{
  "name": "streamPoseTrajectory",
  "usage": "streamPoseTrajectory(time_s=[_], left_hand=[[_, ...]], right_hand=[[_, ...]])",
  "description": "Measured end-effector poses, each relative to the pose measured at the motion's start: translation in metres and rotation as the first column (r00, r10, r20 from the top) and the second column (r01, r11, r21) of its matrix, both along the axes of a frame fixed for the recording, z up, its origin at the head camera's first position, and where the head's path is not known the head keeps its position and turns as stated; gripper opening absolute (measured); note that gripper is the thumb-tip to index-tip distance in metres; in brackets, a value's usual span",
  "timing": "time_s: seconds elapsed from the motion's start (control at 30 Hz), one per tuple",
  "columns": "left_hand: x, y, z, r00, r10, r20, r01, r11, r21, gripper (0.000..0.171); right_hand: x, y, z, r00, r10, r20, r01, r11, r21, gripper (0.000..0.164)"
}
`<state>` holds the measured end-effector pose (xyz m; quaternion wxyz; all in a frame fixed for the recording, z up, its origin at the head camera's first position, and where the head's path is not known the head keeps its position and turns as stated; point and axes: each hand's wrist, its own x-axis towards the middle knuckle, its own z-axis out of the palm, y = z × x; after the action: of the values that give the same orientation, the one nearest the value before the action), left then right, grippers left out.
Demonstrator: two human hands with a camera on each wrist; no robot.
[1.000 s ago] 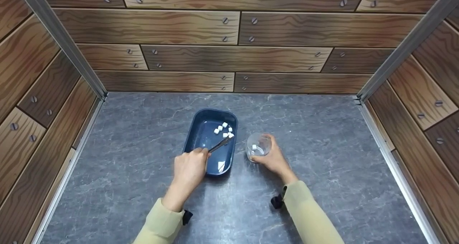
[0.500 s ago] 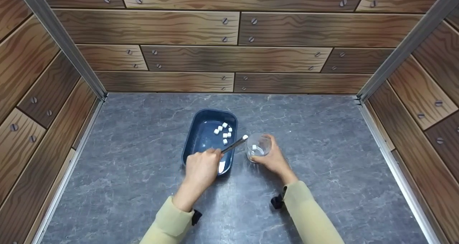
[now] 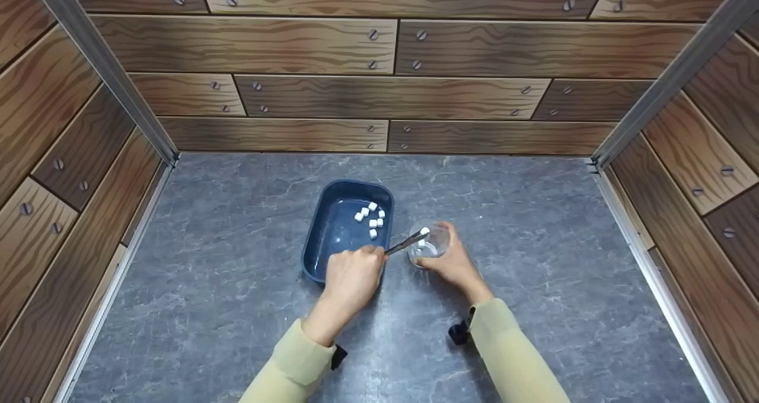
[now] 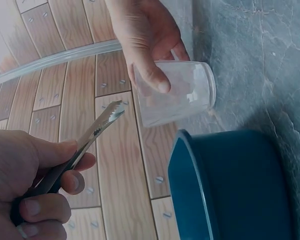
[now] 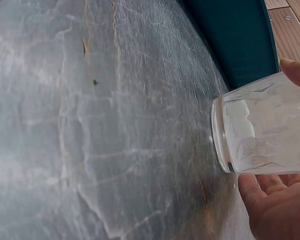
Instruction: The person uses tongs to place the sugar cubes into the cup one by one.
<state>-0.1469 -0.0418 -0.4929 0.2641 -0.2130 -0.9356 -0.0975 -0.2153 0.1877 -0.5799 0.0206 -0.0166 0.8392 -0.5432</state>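
1. White cube (image 3: 424, 231): at the tips of the tongs (image 3: 406, 243), by the mouth of the glass (image 3: 437, 246); bumping the rim could dislodge it.
2. Left hand (image 3: 354, 277): fingers clamped on the tongs. Right hand (image 3: 454, 265): fingers around the glass.
3. Blue tray (image 3: 332, 231): nine o'clock from the glass.

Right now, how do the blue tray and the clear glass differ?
The blue tray is opaque; the clear glass is see-through. The tray is a larger, rounded rectangle, while the glass is smaller and round. The right hand holds the glass, but no hand grips the tray. Several white cubes lie in the tray; fewer show at the glass. Both are open-topped.
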Motion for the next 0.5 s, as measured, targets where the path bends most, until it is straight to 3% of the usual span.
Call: streamPoseTrajectory(time_s=[0.5], left_hand=[[-0.0011, 0.0037, -0.0059, 0.996, -0.009, 0.089, 0.013, 0.999, -0.048, 0.027]], right_hand=[[-0.0005, 0.0001, -0.0009, 1.0, 0.002, -0.005, -0.002, 1.0, 0.01, 0.094]])
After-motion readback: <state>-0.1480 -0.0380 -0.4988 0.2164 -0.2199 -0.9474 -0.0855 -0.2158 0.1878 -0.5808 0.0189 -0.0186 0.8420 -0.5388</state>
